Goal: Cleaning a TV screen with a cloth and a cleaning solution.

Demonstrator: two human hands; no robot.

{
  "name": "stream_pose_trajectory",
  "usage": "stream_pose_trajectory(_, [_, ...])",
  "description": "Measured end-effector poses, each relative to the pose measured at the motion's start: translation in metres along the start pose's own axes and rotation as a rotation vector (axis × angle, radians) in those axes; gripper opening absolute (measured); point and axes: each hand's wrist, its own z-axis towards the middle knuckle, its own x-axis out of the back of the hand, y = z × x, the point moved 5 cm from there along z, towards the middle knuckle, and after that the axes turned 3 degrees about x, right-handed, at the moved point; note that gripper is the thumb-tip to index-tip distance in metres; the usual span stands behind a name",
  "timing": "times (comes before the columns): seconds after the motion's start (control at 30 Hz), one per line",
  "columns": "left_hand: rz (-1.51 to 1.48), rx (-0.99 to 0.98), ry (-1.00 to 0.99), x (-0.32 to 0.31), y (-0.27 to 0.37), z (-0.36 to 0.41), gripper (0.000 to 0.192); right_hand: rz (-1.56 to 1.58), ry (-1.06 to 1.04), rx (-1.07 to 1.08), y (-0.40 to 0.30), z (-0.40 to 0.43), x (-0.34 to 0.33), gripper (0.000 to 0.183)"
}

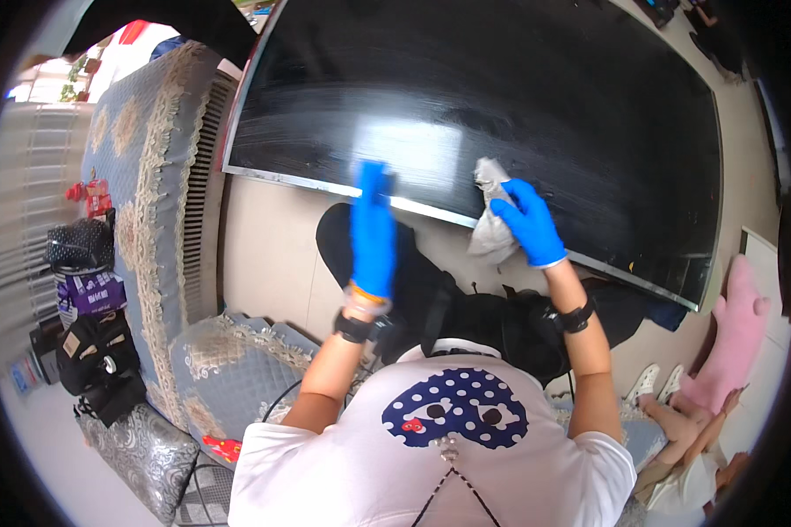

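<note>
My right hand (532, 221), in a blue glove, grips a crumpled greyish-white cloth (492, 240). The cloth's upper end is over the near edge of a glossy black table (567, 132), and its lower part hangs in front of that edge. My left hand (372, 217), also in a blue glove, is blurred. It extends over the table's pale metal edge trim (290, 180), its fingers pointing forward. Whether it holds anything is unclear. Whitish streaks and a bright light reflection (412, 141) show on the black top.
A sofa with a quilted blue-grey cover (231, 362) runs along the left. Bags, including a black backpack (99, 352), and a silver patterned cushion (142, 454) lie beyond it. A seated person's legs (682, 428) and a pink plush toy (738, 329) are at right.
</note>
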Motion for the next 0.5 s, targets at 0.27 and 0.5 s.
stream_pose_trajectory(0.27, [-0.254,0.039,0.256,0.001,-0.02,-0.006,0.047,0.453,-0.265,0.098,-0.056,-0.004,-0.062,0.038])
stream_pose_trajectory(0.5, [0.394,-0.504,0.879,0.162,0.036,0.046,0.03,0.399,0.112,-0.049,-0.017,-0.03,0.04,0.039])
